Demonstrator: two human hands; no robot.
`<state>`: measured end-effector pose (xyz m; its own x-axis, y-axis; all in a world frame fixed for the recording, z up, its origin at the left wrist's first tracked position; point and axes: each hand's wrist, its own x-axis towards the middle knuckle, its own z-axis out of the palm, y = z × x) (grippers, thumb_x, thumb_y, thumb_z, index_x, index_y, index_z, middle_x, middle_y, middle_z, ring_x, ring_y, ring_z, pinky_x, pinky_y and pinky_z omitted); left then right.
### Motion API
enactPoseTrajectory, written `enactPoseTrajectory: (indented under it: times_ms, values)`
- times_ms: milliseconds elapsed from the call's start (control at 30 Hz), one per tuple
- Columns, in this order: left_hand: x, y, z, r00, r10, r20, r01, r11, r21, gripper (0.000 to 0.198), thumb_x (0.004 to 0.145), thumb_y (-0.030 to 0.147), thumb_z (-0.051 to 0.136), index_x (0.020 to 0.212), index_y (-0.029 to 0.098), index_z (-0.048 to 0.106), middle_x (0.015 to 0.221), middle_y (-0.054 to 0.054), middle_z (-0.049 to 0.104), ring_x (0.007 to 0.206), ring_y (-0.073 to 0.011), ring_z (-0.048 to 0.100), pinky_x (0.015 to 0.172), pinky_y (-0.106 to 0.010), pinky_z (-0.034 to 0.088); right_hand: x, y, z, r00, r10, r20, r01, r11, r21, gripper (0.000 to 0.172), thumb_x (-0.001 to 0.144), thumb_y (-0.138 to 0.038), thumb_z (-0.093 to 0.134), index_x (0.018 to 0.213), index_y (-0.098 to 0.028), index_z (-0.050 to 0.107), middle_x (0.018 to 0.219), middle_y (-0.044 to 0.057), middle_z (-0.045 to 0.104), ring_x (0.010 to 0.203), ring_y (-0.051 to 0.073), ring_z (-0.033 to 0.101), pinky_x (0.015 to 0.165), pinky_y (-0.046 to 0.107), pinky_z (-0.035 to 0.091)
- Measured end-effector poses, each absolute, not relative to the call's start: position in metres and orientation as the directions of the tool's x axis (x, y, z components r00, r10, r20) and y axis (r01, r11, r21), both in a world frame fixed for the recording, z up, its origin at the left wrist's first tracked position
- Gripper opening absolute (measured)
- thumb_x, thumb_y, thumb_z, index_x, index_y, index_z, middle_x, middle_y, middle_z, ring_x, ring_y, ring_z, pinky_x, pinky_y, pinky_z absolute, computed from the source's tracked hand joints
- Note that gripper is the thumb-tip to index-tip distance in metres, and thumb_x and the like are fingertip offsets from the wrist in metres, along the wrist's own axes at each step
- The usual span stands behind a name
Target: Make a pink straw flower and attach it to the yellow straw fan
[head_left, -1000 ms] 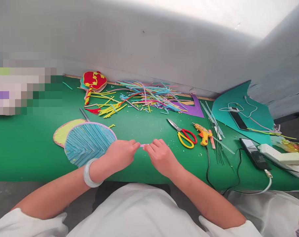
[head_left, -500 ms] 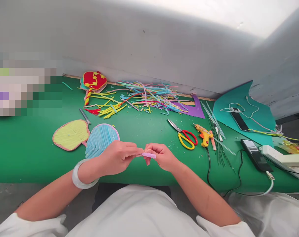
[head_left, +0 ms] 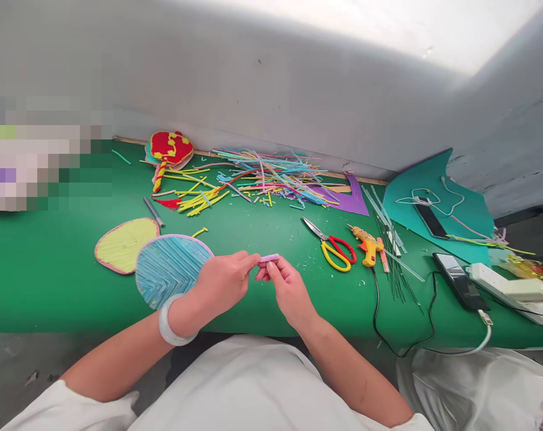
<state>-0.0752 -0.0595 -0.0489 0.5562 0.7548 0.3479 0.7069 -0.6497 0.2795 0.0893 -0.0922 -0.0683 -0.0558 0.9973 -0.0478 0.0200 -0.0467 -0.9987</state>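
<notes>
Two bare hands met over a green table (head_left: 51,281) that filled most of the view, set against a grey wall. On its far right lay a teal sheet (head_left: 451,206) with a phone and a white cable on it, and near the middle of the far edge a heap of coloured straws (head_left: 262,176) spread out, a red and yellow fan (head_left: 170,146) resting at its left end. Nearer the person, a blue straw fan (head_left: 170,266) lay flat, overlapping a yellow fan (head_left: 123,245) to its left. A white power strip (head_left: 509,287) sat at the right edge beside a dark phone (head_left: 453,272). Right of centre were scissors with red and yellow handles (head_left: 331,245) and, just beside them, a yellow glue gun (head_left: 367,242), its black cord trailing off the near edge. The left hand (head_left: 224,281), a pale bangle on its wrist, partly covered the blue fan's right edge and pinched one end of a short pink strip (head_left: 269,258). The right hand (head_left: 287,287) gripped the strip's other end between thumb and fingertips, so the strip was held just above the table, between the two hands.
</notes>
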Motion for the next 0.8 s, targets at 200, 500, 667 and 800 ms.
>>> enactPoseTrajectory:
  times_ms: [200, 500, 667, 800]
  values:
    - [-0.084, -0.054, -0.047, 0.521, 0.83, 0.2, 0.477, -0.477, 0.738, 0.028, 0.092, 0.016, 0.046, 0.097, 0.021, 0.073, 0.088, -0.002, 0.076, 0.075, -0.0153, 0.068, 0.067, -0.024, 0.05, 0.117, -0.099, -0.066, -0.218, 0.914, 0.343, 0.544, 0.406, -0.734, 0.015, 0.097, -0.029, 0.051, 0.103, -0.023, 0.064, 0.092, 0.005, 0.071, 0.087, 0.02, 0.063, 0.078, 0.035, 0.052]
    - [-0.082, -0.055, -0.036, 0.582, 0.813, -0.022, 0.436, -0.288, 0.853, 0.028, 0.093, 0.03, 0.049, 0.088, 0.019, 0.074, 0.077, 0.002, 0.074, 0.067, -0.0134, 0.062, 0.06, -0.021, 0.047, 0.139, -0.083, -0.057, -0.479, 0.605, 0.636, 0.729, 0.678, -0.097, 0.039, 0.094, -0.009, 0.055, 0.127, -0.029, 0.056, 0.117, 0.003, 0.07, 0.109, 0.018, 0.061, 0.097, 0.037, 0.043]
    - [-0.08, -0.056, -0.037, 0.577, 0.817, 0.008, 0.431, -0.313, 0.846, 0.029, 0.093, 0.033, 0.049, 0.089, 0.019, 0.074, 0.072, 0.001, 0.072, 0.063, -0.0138, 0.061, 0.057, -0.022, 0.047, 0.134, -0.081, -0.054, -0.5, 0.55, 0.669, 0.686, 0.723, -0.081, 0.027, 0.092, -0.01, 0.059, 0.114, -0.026, 0.062, 0.098, 0.001, 0.075, 0.09, 0.016, 0.064, 0.091, 0.036, 0.045]
    - [-0.079, -0.058, -0.038, 0.556, 0.828, 0.075, 0.431, -0.364, 0.826, 0.028, 0.093, 0.028, 0.049, 0.091, 0.02, 0.076, 0.081, -0.001, 0.075, 0.072, -0.0158, 0.065, 0.065, -0.024, 0.049, 0.131, -0.081, -0.057, -0.468, 0.551, 0.691, 0.694, 0.713, -0.1, 0.026, 0.091, -0.011, 0.061, 0.113, -0.025, 0.061, 0.096, 0.001, 0.074, 0.088, 0.017, 0.063, 0.09, 0.036, 0.046]
